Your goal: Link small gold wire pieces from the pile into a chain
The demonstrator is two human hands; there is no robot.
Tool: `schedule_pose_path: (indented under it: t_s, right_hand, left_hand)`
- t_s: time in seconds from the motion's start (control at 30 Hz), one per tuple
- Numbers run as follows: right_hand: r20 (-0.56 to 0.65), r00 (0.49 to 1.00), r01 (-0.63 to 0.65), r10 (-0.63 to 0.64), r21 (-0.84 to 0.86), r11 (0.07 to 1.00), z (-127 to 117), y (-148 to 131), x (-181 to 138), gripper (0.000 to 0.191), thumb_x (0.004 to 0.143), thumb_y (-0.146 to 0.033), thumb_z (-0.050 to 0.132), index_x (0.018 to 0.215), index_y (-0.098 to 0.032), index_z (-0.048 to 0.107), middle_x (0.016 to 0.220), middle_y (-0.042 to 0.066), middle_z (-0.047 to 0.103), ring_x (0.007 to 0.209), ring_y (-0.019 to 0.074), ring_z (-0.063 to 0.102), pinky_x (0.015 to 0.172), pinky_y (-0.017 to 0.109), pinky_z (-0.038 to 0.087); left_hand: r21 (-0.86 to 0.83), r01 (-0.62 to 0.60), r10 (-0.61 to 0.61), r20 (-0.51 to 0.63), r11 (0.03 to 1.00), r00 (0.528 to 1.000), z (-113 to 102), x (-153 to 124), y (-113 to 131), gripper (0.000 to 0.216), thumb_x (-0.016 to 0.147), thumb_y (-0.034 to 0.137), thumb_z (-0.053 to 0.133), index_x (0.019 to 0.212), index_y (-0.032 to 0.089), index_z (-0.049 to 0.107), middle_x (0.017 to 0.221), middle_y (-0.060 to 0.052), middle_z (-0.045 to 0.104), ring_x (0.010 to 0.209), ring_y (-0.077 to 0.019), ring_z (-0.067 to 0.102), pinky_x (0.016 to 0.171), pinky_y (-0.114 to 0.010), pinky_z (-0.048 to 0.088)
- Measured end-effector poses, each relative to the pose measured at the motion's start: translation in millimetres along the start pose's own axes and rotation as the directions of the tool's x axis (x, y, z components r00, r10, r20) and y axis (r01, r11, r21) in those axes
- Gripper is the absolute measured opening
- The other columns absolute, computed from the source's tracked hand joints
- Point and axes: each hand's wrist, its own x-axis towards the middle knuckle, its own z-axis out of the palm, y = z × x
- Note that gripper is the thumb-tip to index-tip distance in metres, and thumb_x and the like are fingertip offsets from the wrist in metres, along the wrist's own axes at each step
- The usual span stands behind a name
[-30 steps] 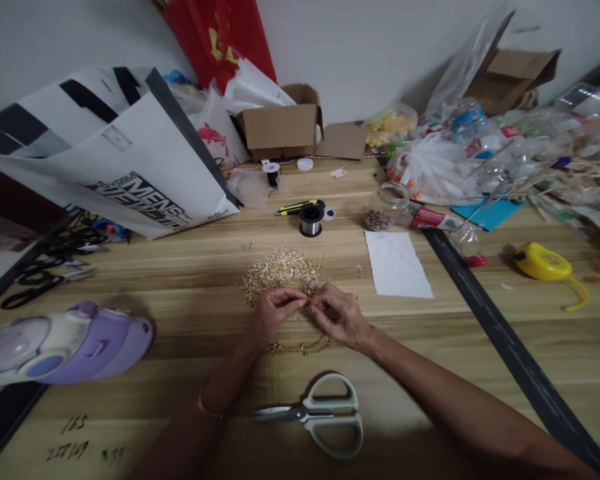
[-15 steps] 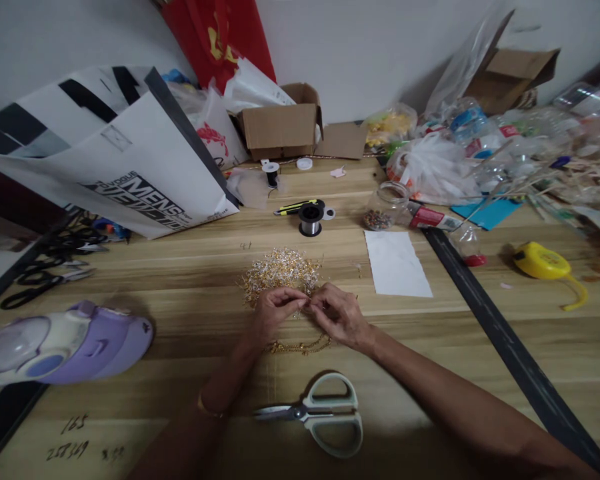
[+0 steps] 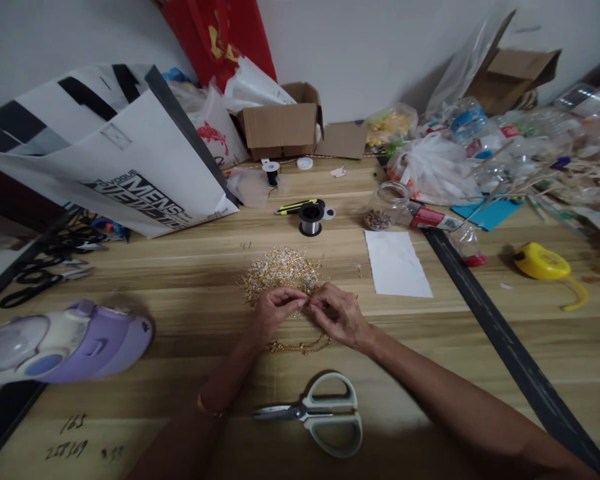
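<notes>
Presently, pinch: left hand (image 3: 275, 313) and right hand (image 3: 341, 315) closed, nearly meeting; anything held too small to make out.
Pile (image 3: 283, 272): gold-and-white pieces, 11 o'clock, just beyond.
Chain (image 3: 303, 347): gold, 6 o'clock, near.
Scissors (image 3: 297, 413): 6 o'clock, farther.

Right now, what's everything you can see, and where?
Tiny pieces: many, gold and white, centre
Chain: count unclear, gold, beyond scissors
Pale scissors: one, grey-white, front
Spools: two, silver, black, back
Cutter: one, black-yellow, back
Paper: one, white, right
Jar: one, clear, behind paper
Tape measure: one, yellow, right
Plastic clutter: many, mixed, back right
Cardboard: several, brown, back
Bags: several, white, red, back left
Appliance: one, purple-cream, left
Left fingers: pinched, centre
Right fingers: pinched, centre
</notes>
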Motion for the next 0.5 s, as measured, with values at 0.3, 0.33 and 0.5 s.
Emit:
schedule_pose_path:
  t_s: [0.3,0.33,0.5]
  right_hand:
    - [0.005,1.0,-0.003,0.003,0.0,1.0,-0.7,-0.8,0.3,0.004,0.085,-0.016,0.052,0.084,-0.02,0.054,0.078,0.005,0.06,0.069,0.0153,0.058,0.061,0.026,0.046]
    - [0.006,1.0,-0.002,0.002,0.003,1.0,-0.7,-0.8,0.4,0.005,0.085,-0.016,0.052,0.084,-0.019,0.054,0.078,0.006,0.061,0.069,0.0154,0.058,0.061,0.026,0.046]
    - [0.009,1.0,-0.008,0.008,-0.001,1.0,-0.1,-0.1,-0.4,0.005,0.085,-0.014,0.052,0.084,-0.019,0.054,0.078,0.006,0.061,0.069,0.0154,0.058,0.061,0.026,0.046]
  left_hand:
    - [0.022,-0.017,0.016,0.009,1.0,1.0,0.2,0.3,0.2,0.018,0.061,0.028,0.076,0.071,0.014,0.073,0.068,-0.004,0.072,0.063,-0.0145,0.064,0.061,-0.023,0.05]
    - [0.022,-0.019,0.019,0.008,1.0,1.0,0.2,0.3,-0.1,0.018,0.061,0.028,0.076,0.071,0.014,0.073,0.068,-0.004,0.072,0.063,-0.0145,0.064,0.061,-0.023,0.051]
    - [0.03,-0.008,0.007,0.004,1.0,1.0,0.2,-0.3,-0.8,0.015,0.062,0.026,0.075,0.072,0.014,0.073,0.071,-0.004,0.073,0.065,-0.0151,0.065,0.063,-0.023,0.051]
